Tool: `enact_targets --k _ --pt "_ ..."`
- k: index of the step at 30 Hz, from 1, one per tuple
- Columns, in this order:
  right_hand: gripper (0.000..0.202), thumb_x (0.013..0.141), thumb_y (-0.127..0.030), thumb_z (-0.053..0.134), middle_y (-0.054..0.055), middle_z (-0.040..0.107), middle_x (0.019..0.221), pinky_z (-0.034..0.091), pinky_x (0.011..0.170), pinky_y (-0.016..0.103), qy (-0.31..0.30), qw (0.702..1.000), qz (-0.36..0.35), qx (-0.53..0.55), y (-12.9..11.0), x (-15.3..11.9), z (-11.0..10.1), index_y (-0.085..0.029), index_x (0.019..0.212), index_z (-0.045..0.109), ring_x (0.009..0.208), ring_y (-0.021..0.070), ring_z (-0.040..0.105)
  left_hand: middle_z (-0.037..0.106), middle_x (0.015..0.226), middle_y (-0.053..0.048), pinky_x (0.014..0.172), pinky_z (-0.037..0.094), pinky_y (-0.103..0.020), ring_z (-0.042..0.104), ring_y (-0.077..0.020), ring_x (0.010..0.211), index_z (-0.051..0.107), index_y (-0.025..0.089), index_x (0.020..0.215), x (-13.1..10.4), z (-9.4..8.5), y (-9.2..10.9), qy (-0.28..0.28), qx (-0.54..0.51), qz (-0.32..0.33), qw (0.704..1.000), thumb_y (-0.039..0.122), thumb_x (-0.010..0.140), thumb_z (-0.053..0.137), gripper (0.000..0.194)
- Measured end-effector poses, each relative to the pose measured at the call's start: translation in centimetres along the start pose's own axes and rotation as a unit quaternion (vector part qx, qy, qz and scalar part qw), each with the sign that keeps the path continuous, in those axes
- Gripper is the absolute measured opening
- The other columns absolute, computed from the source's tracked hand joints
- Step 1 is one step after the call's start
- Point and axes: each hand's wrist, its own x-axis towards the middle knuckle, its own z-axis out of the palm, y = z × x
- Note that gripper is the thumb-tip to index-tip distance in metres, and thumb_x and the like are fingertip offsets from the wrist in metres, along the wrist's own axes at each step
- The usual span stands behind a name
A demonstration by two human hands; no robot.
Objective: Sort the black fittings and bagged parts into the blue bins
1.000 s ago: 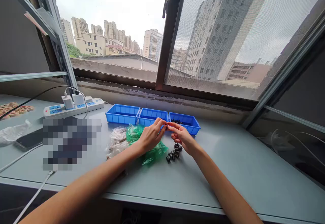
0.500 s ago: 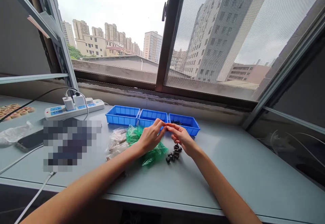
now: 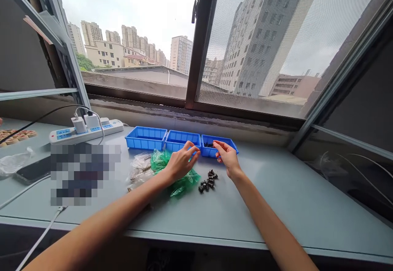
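Note:
My right hand point(image 3: 227, 158) is over the right blue bin point(image 3: 210, 152), its thumb and fingertips pinched together. Whatever the pinch holds is too small to make out. Small dark pieces point(image 3: 208, 144) lie in that bin. Fingers curved and apart, my left hand point(image 3: 180, 161) hovers above a crumpled green plastic bag point(image 3: 184, 186) and in front of the middle blue bin point(image 3: 178, 143). Nothing shows between its fingers. On the table below my right hand is a loose pile of black screw-like parts point(image 3: 209, 182).
A left blue bin point(image 3: 145, 142) completes the row by the window wall. Clear plastic bags point(image 3: 140, 168) lie left of the green one. Farther left are a power strip point(image 3: 107, 129), a black phone point(image 3: 32, 170), cables, a blurred-out patch and round wooden-looking pieces point(image 3: 18, 136).
My hands were together at the fingertips and have parted. The right one has moved right, over the right bin; the left one's fingers have spread. The view has shifted slightly.

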Motion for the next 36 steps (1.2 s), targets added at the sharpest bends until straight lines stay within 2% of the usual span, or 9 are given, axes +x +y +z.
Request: enact_targets --k 4,8,11,14,17,21,25,29,36 --pt "0.042 0.054 -0.046 0.066 0.005 0.064 0.084 0.034 0.036 0.019 0.033 0.999 -0.012 -0.013 0.3 0.4 -0.3 -0.016 0.084 0.066 0.045 0.0051 0.044 0.053 0.11 -0.002 0.058 0.044 -0.023 0.062 -0.0125 0.072 0.055 0.023 0.1 0.0 -0.2 0.1 -0.002 0.003 -0.003 1.0 0.035 0.093 0.028 0.03" --pt "0.049 0.06 -0.048 0.06 0.006 0.065 0.102 0.037 0.039 0.021 0.019 0.997 -0.043 -0.056 -0.2 0.2 -0.4 -0.02 0.101 0.064 0.049 0.0077 0.052 0.053 0.11 -0.002 0.057 0.043 -0.023 0.061 -0.0125 0.07 0.055 0.023 0.1 0.0 -0.1 0.0 0.002 -0.001 -0.001 1.0 0.034 0.093 0.03 0.028" --pt "0.041 0.067 -0.05 0.054 0.005 0.069 0.09 0.039 0.045 0.025 -0.023 0.98 -0.088 -0.176 -0.5 -0.2 -0.6 -0.021 0.092 0.068 0.052 0.0123 0.056 0.053 0.11 -0.002 0.057 0.044 -0.023 0.062 -0.013 0.072 0.055 0.023 0.1 -0.1 0.0 0.0 0.002 -0.001 -0.003 1.0 0.033 0.093 0.032 0.026" --pt "0.025 0.065 -0.046 0.062 0.004 0.069 0.069 0.039 0.055 0.029 -0.064 0.923 -0.114 -0.363 -0.8 -0.9 -0.8 -0.022 0.064 0.068 0.064 0.0192 0.06 0.053 0.111 -0.002 0.057 0.043 -0.023 0.062 -0.0131 0.074 0.054 0.023 0.1 -0.1 0.1 0.0 0.001 -0.004 -0.006 1.0 0.032 0.092 0.034 0.024" --pt "0.024 0.067 -0.046 0.063 0.001 0.071 0.072 0.037 0.062 0.03 -0.125 0.836 -0.085 -0.527 -1.1 -1.6 -0.8 -0.023 0.06 0.067 0.074 0.0211 0.062 0.053 0.11 -0.002 0.056 0.043 -0.023 0.062 -0.0127 0.073 0.055 0.023 0.1 -0.1 0.1 0.0 0.0 -0.008 -0.005 1.0 0.032 0.091 0.034 0.024" --pt "0.024 0.066 -0.047 0.063 -0.001 0.071 0.079 0.036 0.063 0.027 -0.171 0.801 -0.042 -0.572 -1.7 -2.1 -0.7 -0.025 0.069 0.068 0.076 0.0183 0.063 0.052 0.11 -0.002 0.055 0.043 -0.023 0.061 -0.0121 0.069 0.055 0.022 0.1 -0.1 0.2 -0.1 -0.002 -0.004 -0.004 1.0 0.032 0.091 0.034 0.025" --pt "0.023 0.063 -0.045 0.065 -0.001 0.071 0.08 0.035 0.062 0.026 -0.173 0.791 -0.038 -0.586 -2.0 -2.3 -0.6 -0.025 0.072 0.068 0.077 0.0181 0.062 0.052 0.11 -0.002 0.055 0.042 -0.023 0.061 -0.0131 0.072 0.055 0.022 0.099 -0.1 0.4 -0.2 -0.001 0.003 -0.001 1.0 0.032 0.092 0.033 0.025" --pt "0.018 0.062 -0.039 0.066 -0.001 0.071 0.081 0.036 0.063 0.027 -0.176 0.794 -0.039 -0.58 -1.9 -2.4 -0.5 -0.024 0.072 0.068 0.078 0.0184 0.063 0.053 0.109 -0.002 0.056 0.043 -0.023 0.061 -0.0126 0.072 0.055 0.023 0.099 -0.1 0.4 -0.2 0.005 0.002 0.0 1.0 0.032 0.091 0.033 0.025" --pt "0.017 0.062 -0.021 0.062 0.002 0.072 0.079 0.041 0.062 0.025 -0.18 0.838 -0.048 -0.513 -0.9 -2.1 -0.4 -0.021 0.077 0.07 0.075 0.0186 0.064 0.052 0.109 -0.002 0.057 0.045 -0.024 0.061 -0.013 0.071 0.055 0.023 0.1 -0.2 0.4 -0.2 0.005 0.003 -0.001 1.0 0.031 0.091 0.034 0.025"
